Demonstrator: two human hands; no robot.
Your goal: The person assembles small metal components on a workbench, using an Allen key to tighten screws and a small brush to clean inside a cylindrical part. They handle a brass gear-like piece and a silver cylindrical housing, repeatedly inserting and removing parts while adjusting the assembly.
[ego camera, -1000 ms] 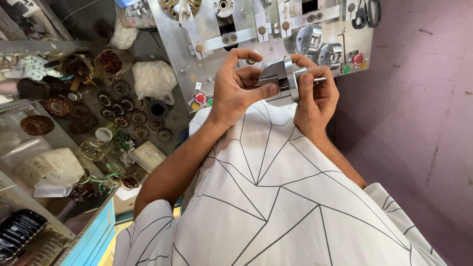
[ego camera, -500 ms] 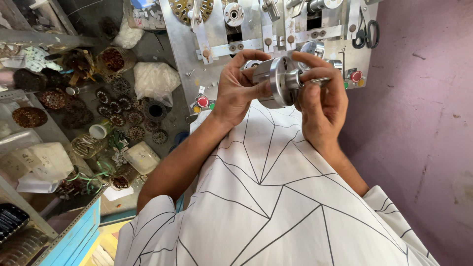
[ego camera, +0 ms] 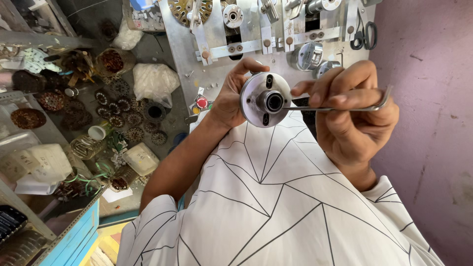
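Observation:
My left hand (ego camera: 231, 96) grips a round silver metal disc (ego camera: 256, 101) with a central hub and two slots, its face turned toward me. My right hand (ego camera: 352, 113) holds a bent metal hex key (ego camera: 340, 107), whose long end points into the side of the hub. Both hands are raised in front of a grey metal machine panel (ego camera: 295, 47). My white shirt with thin black lines fills the lower middle of the view.
Black-handled scissors (ego camera: 364, 34) hang at the panel's upper right. Red and green buttons (ego camera: 201, 102) sit by my left wrist. At left, several copper-wound stator rings (ego camera: 120, 118), plastic bags and trays cover the floor. A purple wall (ego camera: 428, 123) stands at right.
Both hands have come closer to the camera with the disc. The disc now faces me, and the right hand has drawn back, showing the hex key set into the hub.

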